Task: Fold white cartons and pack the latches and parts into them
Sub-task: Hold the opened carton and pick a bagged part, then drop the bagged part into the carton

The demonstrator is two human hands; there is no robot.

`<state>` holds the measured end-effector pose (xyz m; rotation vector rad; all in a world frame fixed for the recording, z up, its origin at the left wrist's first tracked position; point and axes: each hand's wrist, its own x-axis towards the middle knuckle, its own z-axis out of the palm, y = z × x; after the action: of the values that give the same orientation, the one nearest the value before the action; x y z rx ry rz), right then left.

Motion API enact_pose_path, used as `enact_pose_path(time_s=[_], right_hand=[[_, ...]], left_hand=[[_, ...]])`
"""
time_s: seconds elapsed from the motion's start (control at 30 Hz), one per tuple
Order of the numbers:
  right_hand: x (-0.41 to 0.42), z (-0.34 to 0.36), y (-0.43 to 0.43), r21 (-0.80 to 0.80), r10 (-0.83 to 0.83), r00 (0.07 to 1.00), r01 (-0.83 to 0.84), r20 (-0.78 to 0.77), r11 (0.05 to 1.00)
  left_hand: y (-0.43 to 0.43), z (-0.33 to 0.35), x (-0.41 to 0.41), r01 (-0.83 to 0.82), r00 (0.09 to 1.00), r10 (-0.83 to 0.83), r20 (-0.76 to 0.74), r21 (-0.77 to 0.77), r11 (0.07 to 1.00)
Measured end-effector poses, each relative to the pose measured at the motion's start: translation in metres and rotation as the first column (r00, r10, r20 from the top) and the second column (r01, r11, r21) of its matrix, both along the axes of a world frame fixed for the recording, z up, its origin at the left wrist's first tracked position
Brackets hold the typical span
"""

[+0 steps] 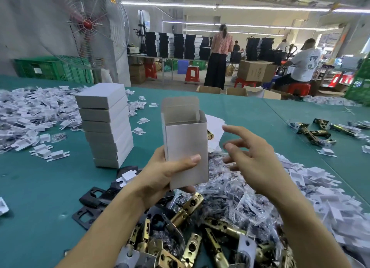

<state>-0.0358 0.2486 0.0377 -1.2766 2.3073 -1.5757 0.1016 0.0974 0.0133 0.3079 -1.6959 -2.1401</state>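
A white carton (186, 145), upright with its top flap raised, is gripped near its base by the left hand (160, 175) above a heap of brass latches (188, 207) and bagged parts (236, 191). The right hand (252, 155) is held just beside it, fingers loosely spread, nothing grasped. A stack of closed cartons (108, 125) is seen to the left on the green table (40, 183).

The left hand (160, 175) covers the lower left corner of the white carton (186, 143), and the inside below the open rim cannot be seen. The fingers (240, 132) of the right hand (260, 163) are blurred. The latches (188, 209) at the lower middle are cut by the bottom edge. What lies in the small clear bags (236, 193) is too small to tell.
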Motion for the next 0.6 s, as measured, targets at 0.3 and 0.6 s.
enact_pose_path(time_s=[0.3,0.6], right_hand=[[-0.113,-0.014,0.016,0.797,-0.218,0.913,0.407,-0.344,0.447],[-0.127,-0.041,0.02,0.764,-0.211,0.894,0.447,-0.395,0.464]], left_hand=[[0.0,0.0,-0.001,-0.051,0.994,0.051,-0.095,-0.003,0.999],[-0.001,-0.003,-0.003,-0.003,0.994,-0.011,-0.107,-0.134,0.991]])
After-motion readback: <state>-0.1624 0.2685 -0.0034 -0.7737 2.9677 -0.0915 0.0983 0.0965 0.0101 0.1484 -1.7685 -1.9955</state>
